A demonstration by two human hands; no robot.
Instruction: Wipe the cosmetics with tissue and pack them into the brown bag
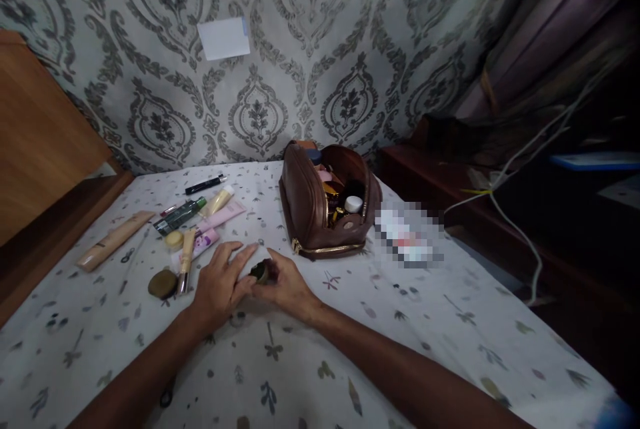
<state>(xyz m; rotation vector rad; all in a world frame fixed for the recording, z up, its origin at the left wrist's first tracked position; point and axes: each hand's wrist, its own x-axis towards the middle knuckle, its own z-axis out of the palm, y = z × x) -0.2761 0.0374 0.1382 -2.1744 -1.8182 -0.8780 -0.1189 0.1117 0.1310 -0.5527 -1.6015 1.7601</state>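
My left hand (223, 289) and my right hand (293, 288) meet over the sheet, both closed around a small dark green round container (260, 272). Fingers cover part of it, so its exact kind is unclear. Just left of my left hand lie a gold-coloured tube with a shiny cap (186, 261), a round olive-brown compact (163, 284) and a small yellow-lidded pot (175, 240). Beyond my right hand stands a brown cosmetic bag (307, 199), unzipped, with a white-capped bottle (353, 204) and other items inside.
On the patterned sheet (320, 356) at left lie a beige tube (115, 240), a dark green tube (180, 216), a pink tube (225, 214) and a black pen-like stick (206, 184). A blurred-out item (407, 234) lies right of the bag. A white cable (517, 239) hangs at right.
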